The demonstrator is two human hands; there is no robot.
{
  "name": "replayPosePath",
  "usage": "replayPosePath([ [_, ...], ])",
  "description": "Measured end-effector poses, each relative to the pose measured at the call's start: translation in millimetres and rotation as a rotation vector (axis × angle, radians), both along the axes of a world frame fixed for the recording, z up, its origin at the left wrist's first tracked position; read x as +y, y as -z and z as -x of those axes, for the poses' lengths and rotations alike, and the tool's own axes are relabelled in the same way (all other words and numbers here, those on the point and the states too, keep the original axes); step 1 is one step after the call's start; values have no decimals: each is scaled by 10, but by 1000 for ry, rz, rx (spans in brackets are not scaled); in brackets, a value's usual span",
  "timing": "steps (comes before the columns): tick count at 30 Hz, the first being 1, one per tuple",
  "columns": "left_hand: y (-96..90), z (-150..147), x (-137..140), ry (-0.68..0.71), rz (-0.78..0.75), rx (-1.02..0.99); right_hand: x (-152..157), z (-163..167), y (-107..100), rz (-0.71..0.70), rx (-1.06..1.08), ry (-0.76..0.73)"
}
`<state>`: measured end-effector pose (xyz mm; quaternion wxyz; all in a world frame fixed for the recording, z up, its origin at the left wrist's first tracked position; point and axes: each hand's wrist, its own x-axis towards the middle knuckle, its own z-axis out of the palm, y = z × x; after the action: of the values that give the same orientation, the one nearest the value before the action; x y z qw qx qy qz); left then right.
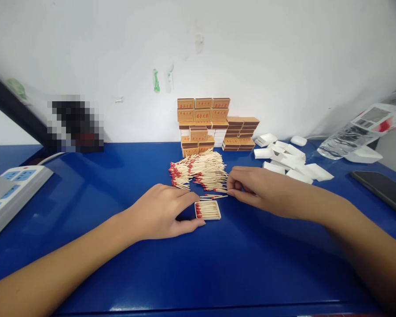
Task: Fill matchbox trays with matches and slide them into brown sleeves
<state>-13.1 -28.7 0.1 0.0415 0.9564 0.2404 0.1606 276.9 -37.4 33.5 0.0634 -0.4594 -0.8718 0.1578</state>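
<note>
A small white matchbox tray point(219, 216) lies on the blue table, part filled with red-tipped matches in a row. My left hand point(165, 212) steadies its left end, index finger at the far corner and thumb at the near one. Just behind the tray are a few loose matches point(214, 196). At their right ends, the thumb and index finger of my right hand point(247, 187) are pinched together; the exact contact is partly hidden. A big heap of matches point(207, 169) spreads behind both hands, most red heads pointing left.
Stacked brown matchboxes point(203, 115) stand against the wall behind the heap. White empty trays point(288, 160) are scattered right of it. Farther right are a tilted plastic bottle point(350, 132) and a dark phone point(381, 189). At the left sits a power strip point(26, 189).
</note>
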Motion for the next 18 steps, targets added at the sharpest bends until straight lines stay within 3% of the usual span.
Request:
replayPosePath([
  [6, -12, 1, 1, -3, 14, 3, -156, 250, -71, 89, 126, -60],
  [14, -32, -8, 0, 1, 6, 12, -264, 378, -12, 14, -35, -100],
  [18, -29, -8, -1, -3, 11, 8, -262, 362, 10, -29, -14, -108],
])
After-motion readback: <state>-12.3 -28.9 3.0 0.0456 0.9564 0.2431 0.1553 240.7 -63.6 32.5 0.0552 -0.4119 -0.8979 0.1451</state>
